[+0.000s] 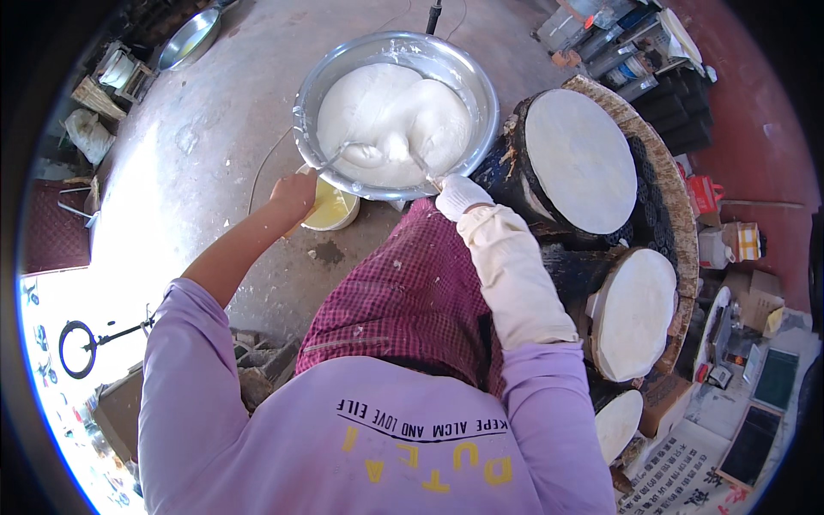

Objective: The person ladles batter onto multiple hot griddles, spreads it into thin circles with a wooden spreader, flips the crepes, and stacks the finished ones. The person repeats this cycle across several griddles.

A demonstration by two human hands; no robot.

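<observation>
A large metal basin (pixel 479 154) holds a mass of white, sticky dough or thick batter (pixel 380 103). My bare left hand (pixel 296 196) grips the handle of a metal tool (pixel 336 156) whose far end rests in the white mass near the basin's front rim. My right hand (pixel 460 195) wears a white glove and grips a thin stick-like tool (pixel 421 164), its tip in the dough. Smears of white cling to the inner wall. Just below my left hand stands a white bucket (pixel 341 215) with yellowish liquid, partly hidden by that hand.
On my right, round white sheets (pixel 579 161) lie on dark drum-like stands, beside a curved rim (pixel 687 257) with honeycomb briquettes (pixel 650 193). Another metal basin (pixel 191 40) sits on the floor at far left. A ring light (pixel 77 349) stands left, and a thin cable (pixel 257 177) crosses the floor.
</observation>
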